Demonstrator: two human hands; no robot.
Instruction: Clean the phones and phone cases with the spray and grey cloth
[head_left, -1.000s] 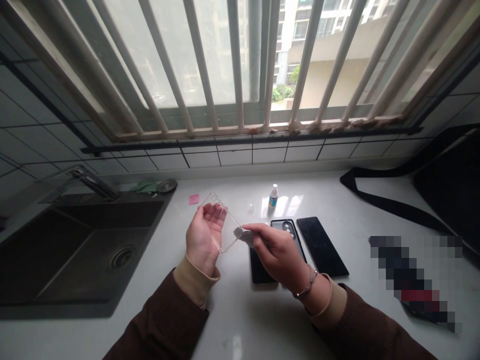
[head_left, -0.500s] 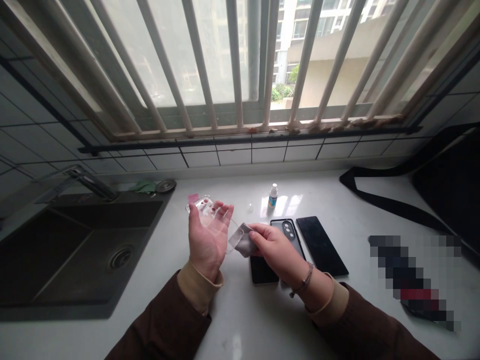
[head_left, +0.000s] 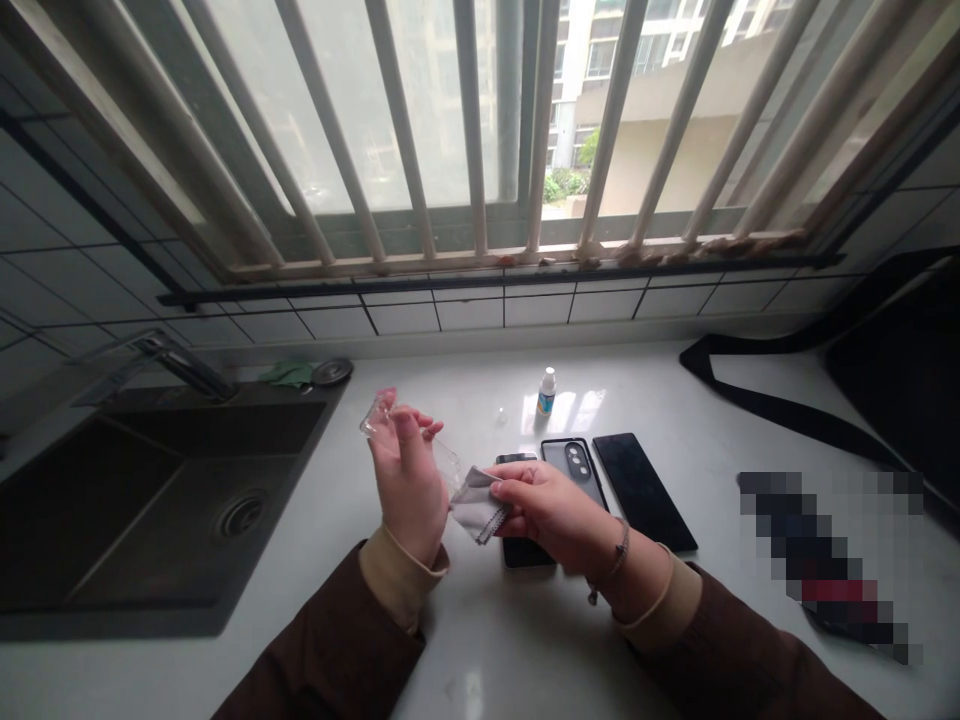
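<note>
My left hand (head_left: 411,480) holds a clear phone case (head_left: 373,417), its camera end sticking out past the thumb. Pinched in my right hand (head_left: 551,505) is a small grey cloth (head_left: 480,507), which touches the lower end of the clear case. Under and beside my right hand lie a dark phone (head_left: 527,555), partly covered, and a black-rimmed phone case (head_left: 577,460) with a camera cutout. Farther right, a second black phone (head_left: 645,490) rests flat on the counter.
A small white-capped bottle (head_left: 546,393) stands upright behind the phones. At left is a dark sink (head_left: 247,605) with a faucet (head_left: 187,365) and a green cloth (head_left: 289,374). A black strap (head_left: 787,410) runs to a dark bag at right, near a pixelated object (head_left: 832,570).
My left hand has turned the clear case and tilted it leftward, its thumb now across it. My right hand has shifted the grey cloth slightly down, and more of the cloth shows.
</note>
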